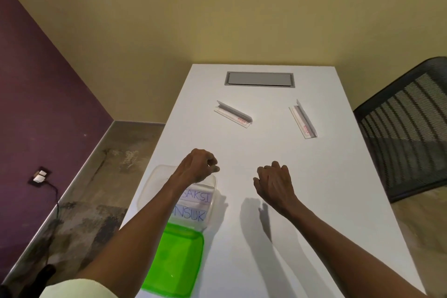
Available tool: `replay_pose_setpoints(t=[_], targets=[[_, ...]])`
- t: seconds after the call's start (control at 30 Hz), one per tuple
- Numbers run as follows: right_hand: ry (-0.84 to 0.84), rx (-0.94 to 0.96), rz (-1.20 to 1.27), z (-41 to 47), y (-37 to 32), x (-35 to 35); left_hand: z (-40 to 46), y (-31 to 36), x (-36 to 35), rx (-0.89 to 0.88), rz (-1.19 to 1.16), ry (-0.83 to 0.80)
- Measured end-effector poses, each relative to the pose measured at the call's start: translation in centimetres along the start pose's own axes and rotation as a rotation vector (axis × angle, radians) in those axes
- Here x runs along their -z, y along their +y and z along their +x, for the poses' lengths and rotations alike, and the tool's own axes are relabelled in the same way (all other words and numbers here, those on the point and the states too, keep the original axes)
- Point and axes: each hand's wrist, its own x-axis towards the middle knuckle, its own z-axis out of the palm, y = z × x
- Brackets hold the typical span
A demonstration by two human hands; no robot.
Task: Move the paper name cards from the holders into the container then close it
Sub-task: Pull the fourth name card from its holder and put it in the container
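Note:
Two clear acrylic card holders lie on the white table: one (233, 114) at the centre back, one (303, 119) further right, and neither shows a card in it. A clear plastic container (154, 180) stands at the table's left edge with two paper name cards (193, 205) inside, lettered "SAKSI" and "NSUK". Its green lid (175, 260) lies flat just in front of it. My left hand (197, 166) hovers over the container's far right corner, fingers curled, holding nothing. My right hand (274, 184) hangs above the bare table to the right, fingers loosely bent and empty.
A grey cable hatch (260, 79) is set into the table's far end. A black mesh chair (406, 126) stands off the right edge. On the left, the floor drops away below a purple wall with a socket and cable (40, 175).

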Motion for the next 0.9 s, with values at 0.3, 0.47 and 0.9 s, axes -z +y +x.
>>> replay_pose_setpoints(t=[0.3, 0.47, 0.9], targets=[[-0.039, -0.2, -0.025, -1.0, 7.8, 1.4, 4.3, 7.3, -3.0, 0.093, -0.13, 0.151], [-0.087, -0.316, 0.075, -0.8, 12.1, 1.2, 7.0, 10.6, -4.8, 0.118, -0.183, 0.133], [-0.217, -0.442, 0.081, -0.5, 19.9, -0.7, 11.1, 16.5, -7.5, 0.073, -0.195, 0.165]])
